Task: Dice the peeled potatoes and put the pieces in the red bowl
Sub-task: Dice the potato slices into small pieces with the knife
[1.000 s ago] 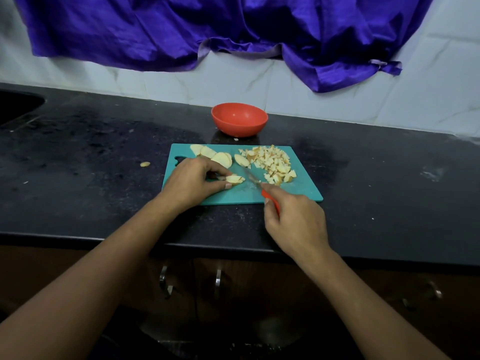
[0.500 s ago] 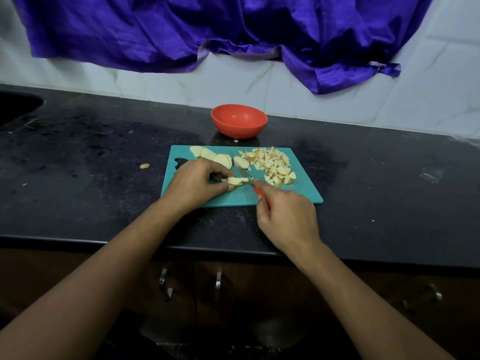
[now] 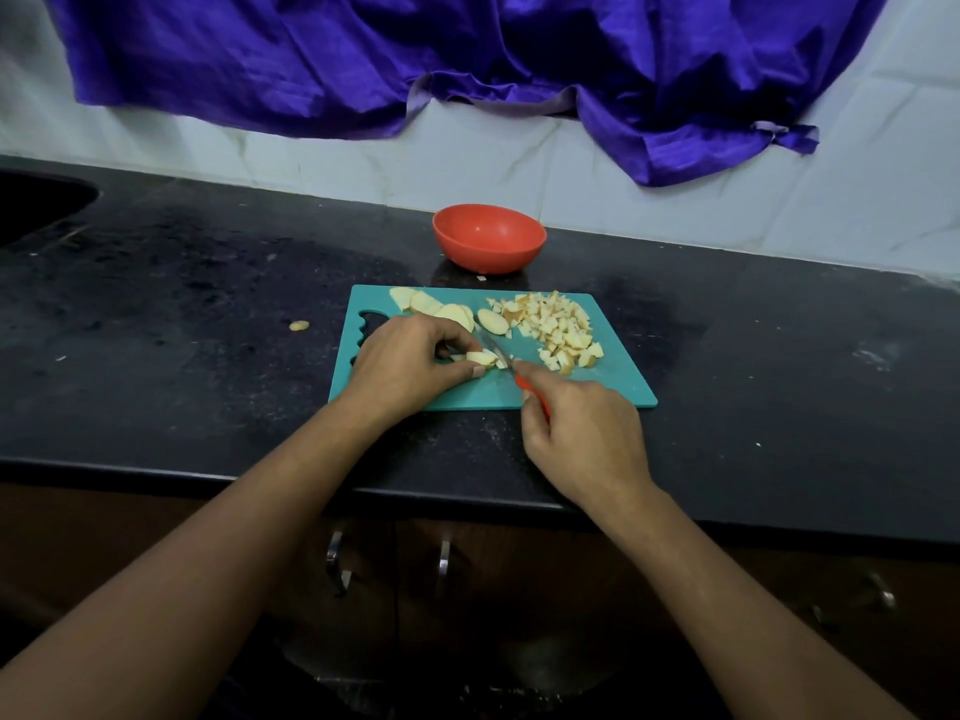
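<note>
Left hand (image 3: 410,363) pinching potato slice (image 3: 482,358) on teal cutting board (image 3: 597,387), right hand (image 3: 584,433) gripping red-handled knife (image 3: 506,363), blade at slice, diced potato pile (image 3: 553,327) beside, red bowl (image 3: 489,239) behind

Black tabletop (image 3: 753,366) carries teal cutting board (image 3: 613,387), red bowl (image 3: 489,240) just behind it, one stray potato bit (image 3: 299,325) left of board.

Purple cloth (image 3: 467,59) across a white tiled wall (image 3: 675,200) above a black counter (image 3: 182,304), metal cabinet handles (image 3: 444,559) below.
</note>
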